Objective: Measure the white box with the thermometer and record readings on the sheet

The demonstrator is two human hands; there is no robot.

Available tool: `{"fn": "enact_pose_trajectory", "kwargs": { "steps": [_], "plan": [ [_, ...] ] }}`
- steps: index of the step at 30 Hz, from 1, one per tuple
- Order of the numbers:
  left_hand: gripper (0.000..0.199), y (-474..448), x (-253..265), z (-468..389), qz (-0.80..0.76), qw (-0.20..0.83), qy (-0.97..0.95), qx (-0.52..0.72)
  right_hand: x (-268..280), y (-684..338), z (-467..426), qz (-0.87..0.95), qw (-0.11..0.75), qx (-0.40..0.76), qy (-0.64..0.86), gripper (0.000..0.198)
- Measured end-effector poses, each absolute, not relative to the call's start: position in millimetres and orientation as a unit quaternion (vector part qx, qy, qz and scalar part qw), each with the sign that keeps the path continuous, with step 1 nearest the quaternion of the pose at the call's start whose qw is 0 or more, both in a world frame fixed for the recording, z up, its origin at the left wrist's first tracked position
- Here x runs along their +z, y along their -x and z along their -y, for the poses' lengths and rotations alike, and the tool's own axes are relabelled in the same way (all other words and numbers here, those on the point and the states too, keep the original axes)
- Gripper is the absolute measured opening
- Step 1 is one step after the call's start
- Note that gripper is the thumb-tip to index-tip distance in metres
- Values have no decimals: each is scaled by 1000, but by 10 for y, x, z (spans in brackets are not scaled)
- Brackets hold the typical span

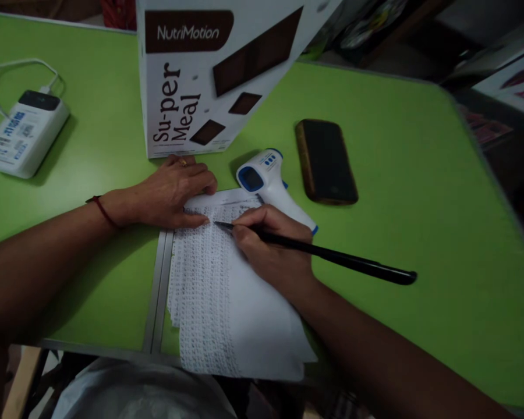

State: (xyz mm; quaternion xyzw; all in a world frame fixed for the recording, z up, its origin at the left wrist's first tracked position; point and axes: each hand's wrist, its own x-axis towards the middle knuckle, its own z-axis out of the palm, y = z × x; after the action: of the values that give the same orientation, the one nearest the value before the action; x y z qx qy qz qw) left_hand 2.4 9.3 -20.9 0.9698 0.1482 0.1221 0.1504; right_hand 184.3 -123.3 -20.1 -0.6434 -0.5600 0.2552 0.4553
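A stack of white printed sheets (227, 302) lies on the green table (397, 192), reaching over its near edge. My left hand (172, 192) rests flat on the top left corner of the sheets, fingers spread, pinning them down. My right hand (271, 244) grips a black pen (332, 256), its tip touching the paper near the top, just right of my left fingertips. A red thread band circles my left wrist.
A white and brown "NutriMotion Super Meal" box (209, 75) stands just behind my left hand. A white and blue infrared thermometer (266, 177) lies beside the sheets, a dark phone (326, 161) to its right. A white power bank (24, 131) with a cable sits at the far left.
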Motion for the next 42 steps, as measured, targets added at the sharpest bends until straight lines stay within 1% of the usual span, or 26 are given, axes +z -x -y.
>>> {"fn": "enact_pose_trajectory", "kwargs": {
  "steps": [4,11,29,37,42],
  "plan": [
    [36,-25,-214,-97,-144,153,-970,124,-216,-1829,1234,553,468,237,648,11],
    [40,-18,-213,-100,-141,157,-969,125,-222,-1835,1243,570,453,240,643,13],
    [36,-24,-194,-96,-147,159,-969,121,-211,-1840,1249,559,458,238,649,15],
    [38,-23,-208,-99,-146,163,-968,125,-221,-1838,1258,577,460,262,622,11],
    [39,-25,-204,-98,-147,164,-967,127,-218,-1828,1264,580,439,270,631,9]
  ]
}}
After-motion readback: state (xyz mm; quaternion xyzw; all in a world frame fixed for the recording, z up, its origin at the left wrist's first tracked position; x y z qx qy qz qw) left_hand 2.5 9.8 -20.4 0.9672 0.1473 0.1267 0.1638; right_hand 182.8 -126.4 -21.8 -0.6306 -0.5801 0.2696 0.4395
